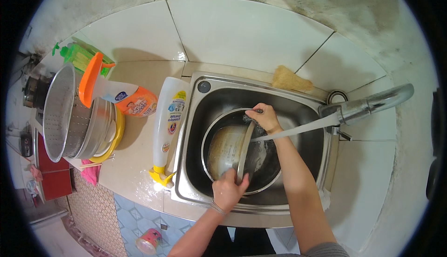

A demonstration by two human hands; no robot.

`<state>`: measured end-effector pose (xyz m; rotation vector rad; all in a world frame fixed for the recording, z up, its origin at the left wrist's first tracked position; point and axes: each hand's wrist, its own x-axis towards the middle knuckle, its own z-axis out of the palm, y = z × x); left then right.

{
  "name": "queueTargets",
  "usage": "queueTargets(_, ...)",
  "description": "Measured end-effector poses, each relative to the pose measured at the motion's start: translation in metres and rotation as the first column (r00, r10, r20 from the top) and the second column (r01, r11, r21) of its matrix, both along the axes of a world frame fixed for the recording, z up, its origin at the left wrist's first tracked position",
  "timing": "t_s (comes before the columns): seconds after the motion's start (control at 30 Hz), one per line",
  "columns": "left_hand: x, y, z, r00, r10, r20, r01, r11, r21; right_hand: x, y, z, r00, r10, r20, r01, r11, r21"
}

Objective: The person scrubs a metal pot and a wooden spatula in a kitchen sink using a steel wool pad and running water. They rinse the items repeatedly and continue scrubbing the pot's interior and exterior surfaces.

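In the stainless steel sink (pixel 307 152) sits a dark round pan (pixel 269 173) with a pale rim. Tilted inside it is a metal pot or bowl (pixel 227 148), its outer wall stained brown. My left hand (pixel 228 190) grips the near end of this vessel's rim. At the far end, my right hand (pixel 265 117) pinches a grey steel-wool scourer (pixel 247 118) against or close to the rim. From the chrome faucet (pixel 370 110) on the right, a water stream (pixel 300 127) passes by my right wrist and falls at the vessel's rim and into the pan.
Left of the sink lies a white spray bottle (pixel 164 127) with a yellow trigger. Beyond it are an orange-topped spray bottle (pixel 129 96), a perforated metal colander (pixel 59 117) on stacked basins and a green pump bottle (pixel 75 56). A tan sponge or cloth (pixel 290 78) rests behind the sink.
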<state>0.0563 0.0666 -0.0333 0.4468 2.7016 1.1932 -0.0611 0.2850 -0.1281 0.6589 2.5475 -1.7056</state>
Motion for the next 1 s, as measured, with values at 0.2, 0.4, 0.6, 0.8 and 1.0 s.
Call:
queueTargets(0.2, -0.024, 0.004, -0.011, 0.996, -0.003, -0.085, 0.008, 0.999, 0.052, 0.075, -0.108, 0.105, 0.934, 0.134, -0.330, 0.008, 0.918, 0.397)
queueTargets(0.4, 0.002, 0.002, -0.017, 0.998, 0.008, -0.065, -0.006, 0.999, 0.038, 0.038, -0.066, 0.072, 0.940, -0.076, -0.331, 0.155, 0.963, 0.220)
queueTargets(0.6, 0.005, -0.006, -0.023, 0.999, 0.012, -0.049, -0.012, 1.000, 0.007, 0.053, -0.087, 0.067, 0.925, -0.143, -0.351, 0.203, 0.969, 0.140)
queueTargets(0.8, 0.007, -0.004, -0.024, 0.996, 0.002, -0.089, 0.002, 0.999, 0.046, 0.041, -0.077, 0.067, 0.920, -0.124, -0.372, 0.203, 0.962, 0.181)
queueTargets(1.0, 0.008, -0.006, -0.025, 0.997, 0.010, -0.076, -0.008, 1.000, 0.024, 0.038, -0.076, 0.061, 0.901, -0.196, -0.386, 0.271, 0.951, 0.151)
